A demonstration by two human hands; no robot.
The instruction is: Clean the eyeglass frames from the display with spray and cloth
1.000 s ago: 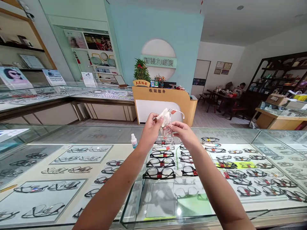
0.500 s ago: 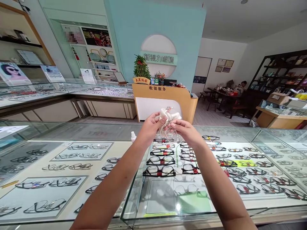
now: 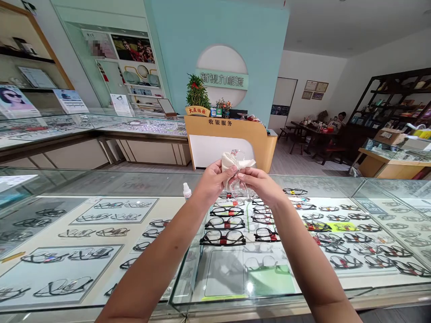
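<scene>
Above the glass display case, my left hand (image 3: pixel 214 180) is closed around a white cloth (image 3: pixel 229 160) and the near side of a pair of clear-framed glasses (image 3: pixel 239 190). My right hand (image 3: pixel 256 180) pinches the same glasses from the other side, with part of the cloth behind its fingers. The glasses are held on edge, one lens toward me and low, the other end up by the cloth. Fingers and cloth hide much of the frame. A small white bottle (image 3: pixel 186 190) stands on the glass left of my left hand.
Below my arms, the glass display case (image 3: pixel 182 287) holds rows of black-framed glasses (image 3: pixel 222 237). More spectacles lie on a grey-edged tray (image 3: pixel 77 273) at left. Beyond stand a wooden cashier counter (image 3: pixel 232 128) and a potted plant (image 3: pixel 197 92). A person (image 3: pixel 338 120) sits at a far table.
The cloth has shifted and bunched differently between my fingers, and my right fingers have moved slightly on the glasses. Both hands stay at about the same spot. The view has tilted very slightly.
</scene>
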